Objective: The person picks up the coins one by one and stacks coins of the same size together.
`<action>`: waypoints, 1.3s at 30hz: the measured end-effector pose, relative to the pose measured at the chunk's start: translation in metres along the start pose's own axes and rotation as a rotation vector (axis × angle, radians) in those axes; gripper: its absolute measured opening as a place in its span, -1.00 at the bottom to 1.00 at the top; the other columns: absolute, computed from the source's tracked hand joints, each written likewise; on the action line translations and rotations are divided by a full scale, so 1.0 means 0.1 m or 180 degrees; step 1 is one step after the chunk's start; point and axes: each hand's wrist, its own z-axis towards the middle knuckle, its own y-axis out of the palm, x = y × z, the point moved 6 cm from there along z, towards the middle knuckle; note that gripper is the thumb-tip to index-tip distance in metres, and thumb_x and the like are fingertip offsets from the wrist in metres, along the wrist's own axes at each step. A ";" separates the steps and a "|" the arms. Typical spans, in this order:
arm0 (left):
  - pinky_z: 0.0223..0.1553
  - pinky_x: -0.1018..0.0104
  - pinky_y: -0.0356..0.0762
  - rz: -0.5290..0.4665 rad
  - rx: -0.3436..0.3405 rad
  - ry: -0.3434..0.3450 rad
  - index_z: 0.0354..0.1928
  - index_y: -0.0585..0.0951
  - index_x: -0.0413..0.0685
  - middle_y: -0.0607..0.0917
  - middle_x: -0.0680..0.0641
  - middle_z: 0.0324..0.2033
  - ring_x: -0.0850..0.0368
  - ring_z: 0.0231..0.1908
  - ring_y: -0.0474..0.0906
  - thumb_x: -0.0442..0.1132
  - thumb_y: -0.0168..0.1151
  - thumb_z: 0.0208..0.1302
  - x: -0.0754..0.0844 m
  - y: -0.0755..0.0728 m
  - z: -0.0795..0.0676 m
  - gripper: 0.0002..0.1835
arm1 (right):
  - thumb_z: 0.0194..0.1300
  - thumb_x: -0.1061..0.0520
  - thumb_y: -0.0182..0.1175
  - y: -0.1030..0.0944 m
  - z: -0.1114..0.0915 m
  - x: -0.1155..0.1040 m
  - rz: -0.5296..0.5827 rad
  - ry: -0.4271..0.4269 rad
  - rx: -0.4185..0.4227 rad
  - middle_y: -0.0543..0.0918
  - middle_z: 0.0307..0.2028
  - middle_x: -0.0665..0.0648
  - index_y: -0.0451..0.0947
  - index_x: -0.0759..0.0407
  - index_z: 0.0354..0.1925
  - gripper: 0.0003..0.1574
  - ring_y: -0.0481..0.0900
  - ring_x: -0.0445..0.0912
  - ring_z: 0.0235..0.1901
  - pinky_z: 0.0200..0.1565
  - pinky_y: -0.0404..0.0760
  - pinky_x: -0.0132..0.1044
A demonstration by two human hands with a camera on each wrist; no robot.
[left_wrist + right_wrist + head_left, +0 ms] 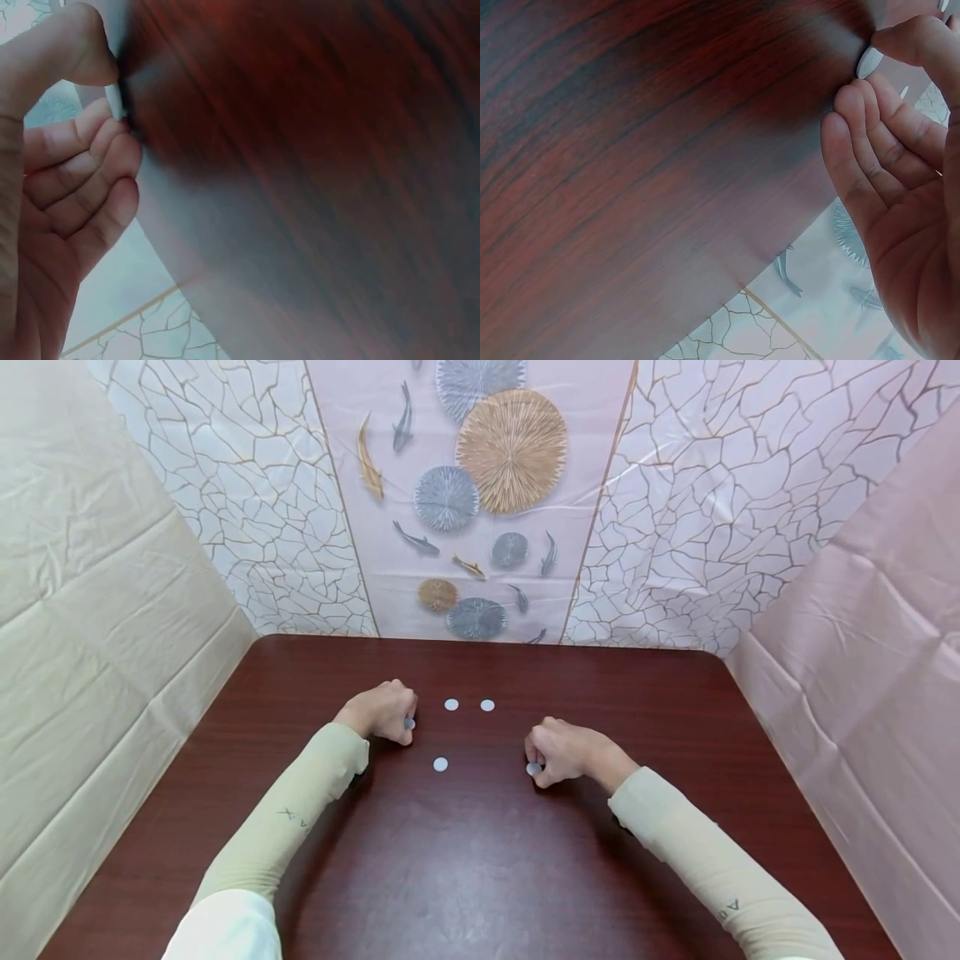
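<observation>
In the head view, my left hand (382, 712) is left of centre, low over the tabletop, pinching a small white disc (409, 724) between thumb and fingers. The left wrist view has that disc (115, 100) nearly edge-on between thumb and fingertips, at the table surface. To the right, my right hand (566, 750) pinches another white disc (533, 768). Seen from the right wrist, this disc (869, 61) is tilted between the thumb and the fingers (881, 127). Three more white discs lie flat between the hands: two at the back, one disc (440, 764) nearer.
The discs and hands are on a dark reddish-brown wooden table (480, 860) with rounded back corners. A patterned cloth backdrop (465, 568) hangs behind it. Pale fabric (112, 635) rises along the left side, and similar fabric (862, 652) along the right.
</observation>
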 end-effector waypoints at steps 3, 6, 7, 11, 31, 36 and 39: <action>-0.41 0.31 0.51 0.0019 0.0045 0.0033 -0.46 0.65 0.04 0.65 0.06 -0.53 0.14 -0.50 0.55 -0.16 0.38 0.05 0.00 0.01 0.00 -0.91 | 0.03 0.13 0.48 0.00 0.00 0.00 0.0000 -0.0022 0.0009 0.67 -0.48 -0.09 0.68 0.08 -0.42 -0.86 0.54 -0.33 -0.47 -0.33 0.59 -0.43; -0.44 0.33 0.46 0.0047 0.0104 0.0076 -0.52 0.63 0.07 0.62 0.07 -0.59 0.16 -0.54 0.51 -0.17 0.36 0.03 0.01 0.00 0.01 -0.91 | 0.04 0.13 0.47 0.00 -0.01 0.00 0.0013 -0.0055 0.0030 0.67 -0.49 -0.08 0.68 0.09 -0.42 -0.87 0.54 -0.32 -0.48 -0.33 0.58 -0.42; -0.44 0.33 0.45 0.0053 0.0129 0.0095 -0.54 0.63 0.07 0.61 0.08 -0.61 0.16 -0.55 0.49 -0.17 0.35 0.02 0.01 0.00 0.01 -0.91 | 0.05 0.14 0.46 0.00 -0.01 -0.01 0.0012 -0.0064 0.0037 0.67 -0.49 -0.08 0.68 0.09 -0.42 -0.87 0.54 -0.32 -0.48 -0.34 0.58 -0.42; -0.47 0.33 0.41 0.0064 0.0231 0.0172 -0.60 0.60 0.08 0.57 0.09 -0.66 0.17 -0.58 0.44 -0.17 0.34 -0.03 0.02 -0.01 0.01 -0.89 | 0.06 0.14 0.45 0.00 -0.02 -0.02 0.0000 -0.0066 0.0059 0.67 -0.50 -0.08 0.67 0.09 -0.43 -0.89 0.53 -0.32 -0.49 -0.34 0.58 -0.42; -0.45 0.32 0.50 -0.0049 0.0587 0.0265 -0.57 0.60 0.08 0.61 0.12 -0.65 0.19 -0.59 0.50 -0.13 0.37 -0.11 0.10 -0.11 -0.05 -0.88 | 0.06 0.13 0.48 0.01 -0.02 -0.01 0.0005 -0.0024 0.0041 0.69 -0.46 -0.06 0.67 0.08 -0.42 -0.86 0.55 -0.31 -0.46 -0.32 0.60 -0.41; -0.44 0.31 0.52 -0.0065 0.0589 0.0280 -0.55 0.61 0.07 0.62 0.12 -0.64 0.19 -0.58 0.51 -0.12 0.39 -0.09 0.15 -0.15 -0.07 -0.87 | 0.07 0.13 0.48 0.01 -0.02 0.00 0.0001 -0.0016 0.0032 0.69 -0.45 -0.06 0.68 0.07 -0.40 -0.86 0.56 -0.32 -0.45 -0.31 0.60 -0.41; -0.45 0.32 0.51 -0.0067 0.0592 0.0300 -0.55 0.60 0.07 0.61 0.12 -0.64 0.19 -0.58 0.51 -0.12 0.38 -0.09 0.19 -0.17 -0.09 -0.87 | 0.08 0.12 0.47 0.01 -0.01 0.01 0.0002 -0.0025 0.0040 0.69 -0.45 -0.05 0.67 0.07 -0.41 -0.87 0.55 -0.31 -0.46 -0.32 0.60 -0.41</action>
